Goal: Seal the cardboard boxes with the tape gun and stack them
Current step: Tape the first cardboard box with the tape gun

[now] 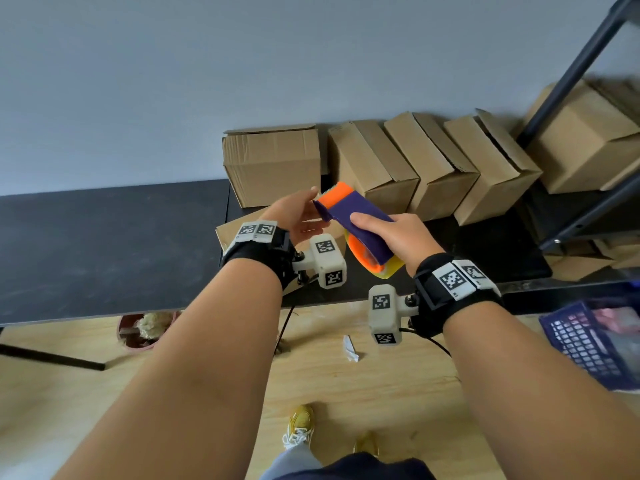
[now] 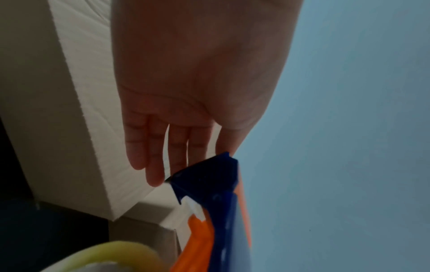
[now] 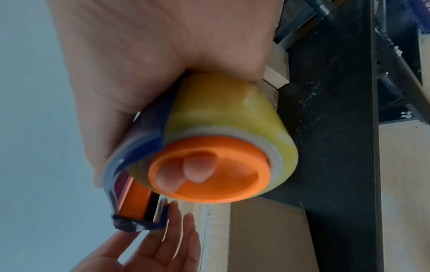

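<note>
Orange and dark blue plastic make up the tape gun [image 1: 349, 220], which sits just above the centre of the head view, held clear of the black table [image 1: 104, 244]. The right hand [image 1: 398, 237] grips it: the thumb lies along the blue top, and in the right wrist view 2 fingertips [image 3: 197, 169] show curled inside the orange hub of the yellowish tape roll [image 3: 232, 114]. The gun's long axis runs from the roll at lower right up to the serrated orange nose at upper left. That nose points straight at the left hand [image 1: 298, 216], which is spread with relaxed, straight fingers; its fingertips [image 2: 153, 165] lie right at the blue tip of the gun. Whether they touch it or a loose tape end cannot be told.

The cardboard boxes lie beyond both hands. A closed box [image 1: 273, 164] stands upright at upper centre, and 3 leaning boxes [image 1: 433, 164] run off to its right. A further box [image 1: 228, 233] sits on the table directly under the left wrist, mostly hidden.

My reading is that the left hand, being nearer the nose, is the one placed to draw out the tape end, while the right hand steers the gun toward the box below.
</note>
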Demonstrator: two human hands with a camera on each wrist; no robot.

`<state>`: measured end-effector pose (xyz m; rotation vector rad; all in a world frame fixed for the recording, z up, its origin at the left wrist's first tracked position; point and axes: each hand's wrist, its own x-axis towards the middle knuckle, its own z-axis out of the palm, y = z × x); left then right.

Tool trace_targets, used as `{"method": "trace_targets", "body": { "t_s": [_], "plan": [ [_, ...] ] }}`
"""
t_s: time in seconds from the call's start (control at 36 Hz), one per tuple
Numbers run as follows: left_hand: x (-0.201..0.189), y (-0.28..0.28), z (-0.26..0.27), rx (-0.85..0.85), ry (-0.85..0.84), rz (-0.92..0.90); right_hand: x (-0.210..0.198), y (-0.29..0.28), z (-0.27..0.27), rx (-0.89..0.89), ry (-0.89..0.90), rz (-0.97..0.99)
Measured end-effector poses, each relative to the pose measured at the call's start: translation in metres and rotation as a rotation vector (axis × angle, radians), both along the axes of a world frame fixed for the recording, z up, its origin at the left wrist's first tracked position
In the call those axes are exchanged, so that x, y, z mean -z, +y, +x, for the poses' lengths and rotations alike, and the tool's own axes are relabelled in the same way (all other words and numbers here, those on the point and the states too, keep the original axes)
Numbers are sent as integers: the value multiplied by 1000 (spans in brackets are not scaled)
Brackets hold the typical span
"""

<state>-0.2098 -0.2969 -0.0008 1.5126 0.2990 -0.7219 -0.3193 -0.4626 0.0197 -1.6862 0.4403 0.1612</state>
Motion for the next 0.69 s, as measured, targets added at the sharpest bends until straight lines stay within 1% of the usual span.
{"method": "trace_targets", "body": {
  "t_s": [0.17, 0.25, 0.31, 0.39, 0.47, 0.53, 0.58, 0.64, 0.69],
  "plan": [
    [-1, -1, -5, 43, 65, -19, 1, -3, -6, -18, 11, 1],
    [-1, -5, -9, 32, 64, 0, 2, -5, -8, -26, 17, -9],
    [-2, -7, -11, 24, 94, 17, 2, -6, -9, -38, 21, -8],
    [-4, -9, -13, 56, 117, 54, 2, -9, -11, -43, 26, -10],
    [-2, -12, -16, 14, 62, 75, 4, -12, -13, -41, 27, -23],
    [-1, -15, -15, -26, -7, 152, 5, -13, -15, -34, 29, -36],
    [-1, -17, -13, -9, -69, 224, 6, -14, -16, -25, 31, -43],
    [-4, -19, -10, 46, -127, 294, 4, -15, -18, -29, 38, -36],
    [-5, -21, -6, 37, -214, 358, 1, -17, -22, -61, 41, -33]
  ]
}}
